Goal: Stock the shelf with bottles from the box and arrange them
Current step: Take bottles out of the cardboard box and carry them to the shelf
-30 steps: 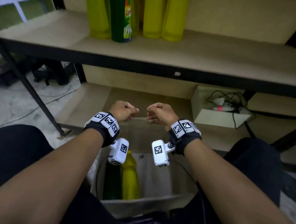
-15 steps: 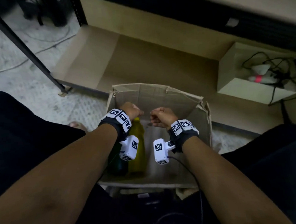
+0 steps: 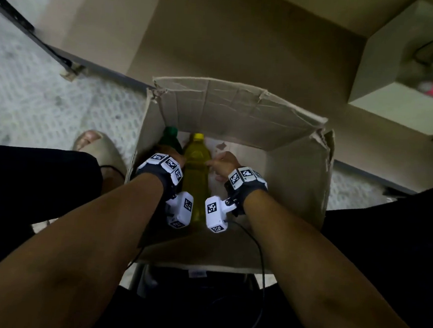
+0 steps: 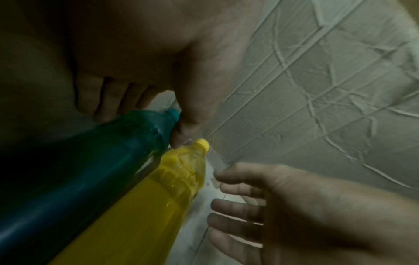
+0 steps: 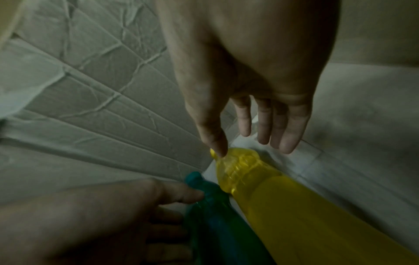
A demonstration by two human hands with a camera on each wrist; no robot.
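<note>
An open cardboard box (image 3: 240, 106) stands on the floor between my knees. In it lie a green bottle (image 3: 170, 137) at the left wall and a yellow bottle (image 3: 196, 162) right beside it, caps pointing away from me. My left hand (image 3: 168, 152) hangs over the green bottle (image 4: 90, 161) with fingers spread on its far side and the thumb touching its neck. My right hand (image 3: 221, 164) is next to the yellow bottle (image 5: 283, 197), fingers straight, the thumb tip over its cap. Neither hand holds anything.
Beyond the box lies the lowest shelf board (image 3: 219, 36), with a small pale box (image 3: 396, 74) of cables at its right. A black shelf leg (image 3: 27, 27) runs along the left. My sandalled foot (image 3: 96, 145) is beside the box's left wall.
Both hands have gone down from above the box's rim into the box and opened from loose fists. My view has tilted down, so the upper shelf with its bottles has left the frame.
</note>
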